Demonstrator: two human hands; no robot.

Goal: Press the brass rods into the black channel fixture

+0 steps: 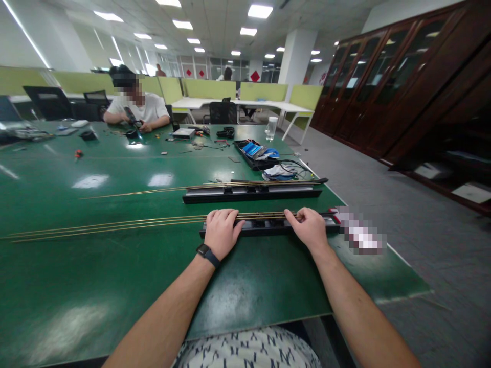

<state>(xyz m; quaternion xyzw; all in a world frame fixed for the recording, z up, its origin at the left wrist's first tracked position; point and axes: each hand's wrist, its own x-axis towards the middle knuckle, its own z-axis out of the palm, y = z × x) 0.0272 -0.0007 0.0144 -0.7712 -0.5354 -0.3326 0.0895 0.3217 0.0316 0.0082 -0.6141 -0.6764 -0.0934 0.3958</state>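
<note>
In front of me on the green table lies a long black channel (268, 231) with a silvery inside and black blocks in it. Thin brass-coloured rods (153, 223) run along its top and stick out far to the left. My left hand (222, 232), a watch on its wrist, is curled over the channel's left end, across the rods, with its thumb apart. Nearer the right end, my right hand (308, 225) has its fingers bent in, thumb against the rods; its fingertips are partly hidden. A second black channel (253, 195) with similar rods lies just beyond.
A blurred-out object (360, 232) lies by the channel's right end. Further back are a black tray (255, 161) with blue items, gloves (279, 171), cables and a clear cup (271, 128). A person (136, 105) works across the table. The table's edge runs along the right.
</note>
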